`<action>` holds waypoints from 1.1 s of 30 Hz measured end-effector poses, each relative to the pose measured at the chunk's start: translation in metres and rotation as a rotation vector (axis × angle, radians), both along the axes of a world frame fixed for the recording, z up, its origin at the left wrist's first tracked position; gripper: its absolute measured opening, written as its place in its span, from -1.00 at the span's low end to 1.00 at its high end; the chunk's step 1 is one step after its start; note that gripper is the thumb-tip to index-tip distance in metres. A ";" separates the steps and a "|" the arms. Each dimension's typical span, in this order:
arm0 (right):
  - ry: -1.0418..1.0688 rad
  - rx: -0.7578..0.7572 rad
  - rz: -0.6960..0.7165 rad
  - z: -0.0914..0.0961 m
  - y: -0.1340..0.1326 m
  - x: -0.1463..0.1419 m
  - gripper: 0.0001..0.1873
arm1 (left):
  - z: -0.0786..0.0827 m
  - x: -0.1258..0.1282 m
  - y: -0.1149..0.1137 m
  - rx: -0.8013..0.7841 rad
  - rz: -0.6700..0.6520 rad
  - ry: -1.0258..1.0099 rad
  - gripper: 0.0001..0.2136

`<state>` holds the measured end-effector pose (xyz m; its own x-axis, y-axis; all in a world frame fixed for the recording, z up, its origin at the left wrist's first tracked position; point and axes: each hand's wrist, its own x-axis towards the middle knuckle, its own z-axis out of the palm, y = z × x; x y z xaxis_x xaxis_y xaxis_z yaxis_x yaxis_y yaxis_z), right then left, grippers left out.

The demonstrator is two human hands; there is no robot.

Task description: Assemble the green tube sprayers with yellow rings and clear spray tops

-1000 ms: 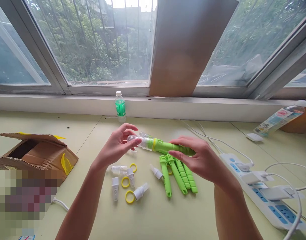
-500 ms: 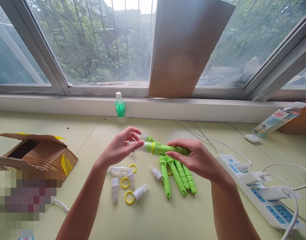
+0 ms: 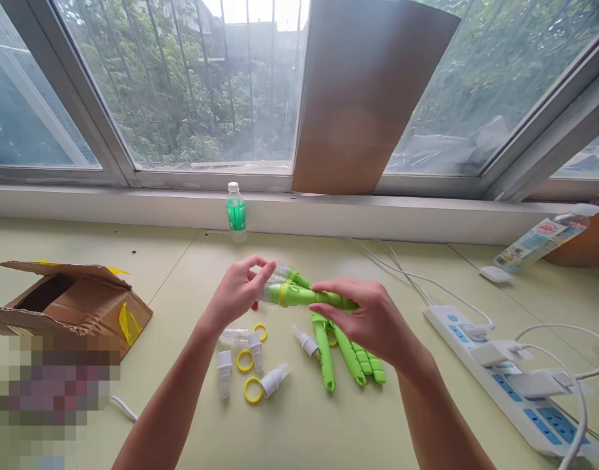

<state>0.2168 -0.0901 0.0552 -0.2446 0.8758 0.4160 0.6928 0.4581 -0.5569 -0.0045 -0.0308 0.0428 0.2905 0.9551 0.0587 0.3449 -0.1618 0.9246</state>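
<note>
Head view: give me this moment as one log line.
left hand: on clear cap; right hand: gripping green tube; yellow ring: around tube, beside cap

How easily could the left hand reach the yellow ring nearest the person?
Probably yes: nothing covers the yellow ring, though a white nozzle sits close beside it. The left hand seems busy with the clear plastic tube, so its grip would likely need freeing first.

Tubes (image 3: pixel 325 356) lie on the table (image 3: pixel 299 431) between carton (image 3: pixel 79 294) and power strip (image 3: pixel 506 384).
</note>
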 end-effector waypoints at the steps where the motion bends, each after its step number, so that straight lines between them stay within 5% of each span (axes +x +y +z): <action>1: -0.004 -0.030 -0.003 0.000 -0.001 -0.001 -0.80 | -0.001 0.001 0.000 0.024 0.022 -0.003 -0.62; 10: 0.114 -0.353 0.114 0.005 0.004 0.006 -0.68 | -0.006 0.005 -0.005 0.619 0.116 0.041 -0.79; 21: -0.106 0.242 -0.001 -0.004 0.002 -0.005 -0.82 | -0.006 -0.001 0.011 -0.072 0.119 -0.060 -0.51; 29: -0.110 0.197 0.034 -0.007 -0.002 -0.004 -0.77 | -0.007 0.007 0.003 0.216 0.221 -0.121 -0.64; 33: 0.008 -0.060 0.101 -0.006 0.004 -0.004 -0.72 | -0.013 0.003 0.002 0.553 0.264 -0.056 -0.74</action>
